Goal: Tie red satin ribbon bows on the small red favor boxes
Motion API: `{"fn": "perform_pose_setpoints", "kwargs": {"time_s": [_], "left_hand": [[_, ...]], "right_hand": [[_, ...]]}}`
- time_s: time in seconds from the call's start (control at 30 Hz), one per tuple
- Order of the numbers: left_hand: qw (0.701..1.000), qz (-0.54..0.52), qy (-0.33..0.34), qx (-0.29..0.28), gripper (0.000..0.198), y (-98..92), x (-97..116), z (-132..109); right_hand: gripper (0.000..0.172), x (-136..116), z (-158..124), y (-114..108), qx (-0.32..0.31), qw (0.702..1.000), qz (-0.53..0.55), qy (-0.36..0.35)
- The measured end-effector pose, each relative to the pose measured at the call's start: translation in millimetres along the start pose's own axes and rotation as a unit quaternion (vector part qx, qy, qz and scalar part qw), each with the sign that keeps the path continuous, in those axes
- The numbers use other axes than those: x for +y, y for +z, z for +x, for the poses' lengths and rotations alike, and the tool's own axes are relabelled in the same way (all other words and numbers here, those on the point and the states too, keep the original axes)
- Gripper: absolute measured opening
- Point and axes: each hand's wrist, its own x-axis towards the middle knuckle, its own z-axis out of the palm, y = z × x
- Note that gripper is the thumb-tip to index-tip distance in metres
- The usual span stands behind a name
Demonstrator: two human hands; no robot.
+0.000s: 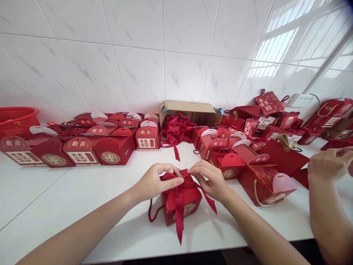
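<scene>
A small red gift box (170, 212) with a round gold emblem stands near the table's front edge. Across its top lies a dark red ribbon (179, 213), one tail hanging down the front and another trailing to the right. My left hand (157, 180) pinches the ribbon at the top left, thumb and fingers closed on it. My right hand (211, 178) is at the top right of the bow, its fingertips pressed together on the ribbon. A twisted red cord handle (154, 215) loops out from the box's left side.
Rows of red boxes (114, 151) stand at the left, beside a red basin (19, 119). Behind is a cardboard box (190, 106) of ribbon. More boxes (264, 184) and another person's hands (328, 165) are at the right.
</scene>
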Motion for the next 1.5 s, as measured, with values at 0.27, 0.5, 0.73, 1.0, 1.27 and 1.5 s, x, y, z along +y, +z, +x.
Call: {"fn": "perform_pose_setpoints", "kwargs": {"time_s": [0.27, 0.5, 0.73, 1.0, 1.27, 1.5], "left_hand": [[0.999, -0.039, -0.011, 0.035, 0.031, 8.9, -2.8, 0.5], [0.998, -0.033, -0.049, 0.037, 0.025, 7.2, -6.1, -0.7], [0.998, -0.02, -0.064, 0.004, 0.026, 0.3, -7.8, -0.5], [0.995, -0.084, -0.054, 0.013, 0.028, 3.1, -5.6, -2.9], [0.996, -0.052, -0.064, 0.028, 0.017, 8.4, -3.2, -0.7], [0.998, -0.056, -0.015, 0.04, 0.053, 10.9, -11.3, 4.6]], "right_hand": [[0.019, -9.9, 5.7, 4.7, 0.006, 0.997, 0.045, 0.058], [0.017, -5.6, -1.4, -1.4, 0.024, 0.999, 0.016, 0.044], [0.015, -2.7, -0.3, -8.9, 0.032, 0.997, 0.02, 0.07], [0.017, -0.7, 1.6, -10.5, -0.019, 0.999, 0.024, 0.039], [0.01, 1.8, -0.4, -4.6, -0.002, 1.0, 0.011, 0.022], [0.019, 3.0, -4.9, -17.1, -0.049, 0.998, -0.039, -0.003]]}}
